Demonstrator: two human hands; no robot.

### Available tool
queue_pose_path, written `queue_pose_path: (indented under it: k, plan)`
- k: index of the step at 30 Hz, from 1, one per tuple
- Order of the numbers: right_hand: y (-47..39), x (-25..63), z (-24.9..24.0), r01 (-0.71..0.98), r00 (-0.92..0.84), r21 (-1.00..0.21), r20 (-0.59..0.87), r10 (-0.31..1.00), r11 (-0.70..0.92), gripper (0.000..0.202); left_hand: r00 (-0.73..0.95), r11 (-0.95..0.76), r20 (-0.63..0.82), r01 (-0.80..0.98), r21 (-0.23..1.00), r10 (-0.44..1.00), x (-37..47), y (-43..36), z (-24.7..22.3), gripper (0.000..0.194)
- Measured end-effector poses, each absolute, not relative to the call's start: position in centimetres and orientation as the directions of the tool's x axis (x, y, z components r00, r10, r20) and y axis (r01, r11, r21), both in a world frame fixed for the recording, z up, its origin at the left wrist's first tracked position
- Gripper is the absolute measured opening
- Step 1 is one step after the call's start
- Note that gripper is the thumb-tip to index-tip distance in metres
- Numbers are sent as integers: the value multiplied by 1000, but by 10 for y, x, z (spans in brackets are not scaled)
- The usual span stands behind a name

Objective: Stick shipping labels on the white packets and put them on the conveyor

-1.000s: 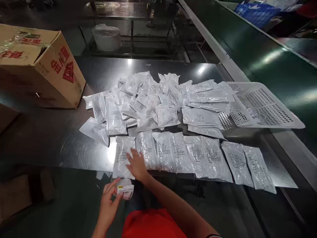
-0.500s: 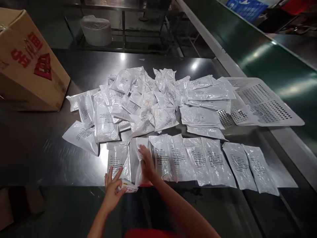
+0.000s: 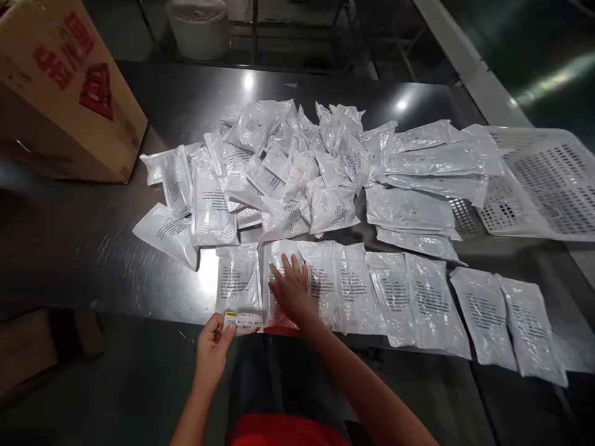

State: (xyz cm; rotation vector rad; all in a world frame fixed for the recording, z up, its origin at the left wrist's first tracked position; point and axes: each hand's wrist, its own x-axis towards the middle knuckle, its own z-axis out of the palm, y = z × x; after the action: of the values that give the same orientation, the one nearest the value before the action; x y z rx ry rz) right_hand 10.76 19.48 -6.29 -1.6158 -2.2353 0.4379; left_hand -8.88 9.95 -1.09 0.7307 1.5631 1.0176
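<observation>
My left hand (image 3: 214, 347) pinches a small label (image 3: 243, 323) with a yellow corner and printed text, at the table's front edge. Just behind the label lies a white bubble packet (image 3: 239, 275) with black print. My right hand (image 3: 292, 291) rests with spread fingers on the neighbouring white packet (image 3: 275, 257), covering much of it. To the right of that hand, a row of similar packets (image 3: 353, 285) lies along the front edge. A heap of white packets (image 3: 283, 167) fills the middle of the metal table behind both hands.
A cardboard box (image 3: 69, 93) with red print stands at the left. Packets lie stacked lengthwise (image 3: 432, 158) at the right, beside a white perforated basket (image 3: 553, 179). A white roll (image 3: 199, 28) stands beyond the table.
The view has shifted, with the table now nearer. My left fingers have closed on the label, now facing up flat. My right hand now lies flatter on the packet, its fingers more spread.
</observation>
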Motion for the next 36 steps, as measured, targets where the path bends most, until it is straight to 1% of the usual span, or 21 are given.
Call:
queue_pose_path:
  k: [2,3,4,5,7,8,10,11,12,15,18,21,24,26,28,30,32,34,35,36]
  plan:
    - [177,98,-45,647,-337,-706,73,939,288,35,-246,455,-477,-143,879,844,-84,92,-5,28]
    - [167,91,-36,519,-375,-821,29,927,236,34,-255,455,-489,-184,871,834,-83,89,-4,27]
    - [157,83,-28,409,-406,-900,-29,913,153,31,-261,454,-502,-224,862,824,-81,87,-4,27]
    - [148,75,-21,338,-418,-939,-95,903,58,25,-265,453,-517,-268,850,814,-80,85,-5,27]
    - [134,60,-12,302,-375,-950,-193,907,-77,11,-257,461,-562,-362,810,786,-79,83,-8,27]
    - [130,54,-11,306,-335,-947,-206,919,-100,11,-239,470,-590,-410,781,771,-80,83,-10,30]
    - [126,46,-11,305,-279,-948,-182,943,-93,13,-185,496,-640,-488,718,746,-80,83,-11,45]
    - [127,44,-14,298,-270,-951,-168,948,-84,13,-158,504,-652,-509,697,742,-81,84,-10,49]
    - [130,43,-17,289,-266,-954,-160,951,-80,12,-140,508,-654,-519,688,743,-81,84,-9,47]
    - [150,40,-32,285,-243,-955,-152,958,-79,13,-149,492,-650,-536,686,745,-82,83,-3,30]
    - [185,34,-49,360,-158,-932,-98,983,-35,17,-225,474,-675,-560,680,703,-81,76,-1,27]
    - [222,25,-63,514,-86,-858,-18,996,29,18,-268,481,-710,-578,659,651,-80,64,-10,31]
    - [245,14,-75,658,-96,-748,30,995,86,18,-251,506,-754,-610,610,607,-82,48,-30,31]
    - [251,9,-82,734,-131,-668,32,991,119,18,-242,530,-776,-610,589,583,-85,35,-45,33]
    - [252,7,-88,786,-168,-598,31,985,153,19,-238,572,-777,-558,601,583,-87,19,-58,37]
    - [250,6,-91,820,-185,-545,37,982,175,21,-225,639,-776,-457,619,590,-87,-2,-67,42]
    - [245,5,-91,850,-167,-496,62,984,176,30,-208,706,-783,-342,620,586,-82,-28,-73,46]
    - [235,1,-88,877,-166,-435,124,978,204,42,-198,751,-794,-258,608,575,-75,-55,-75,52]
    - [228,-3,-86,882,-200,-401,154,968,246,46,-186,773,-809,-239,587,557,-72,-67,-75,55]
    - [221,-6,-85,877,-259,-370,172,950,306,50,-211,785,-812,-214,582,544,-69,-77,-74,57]
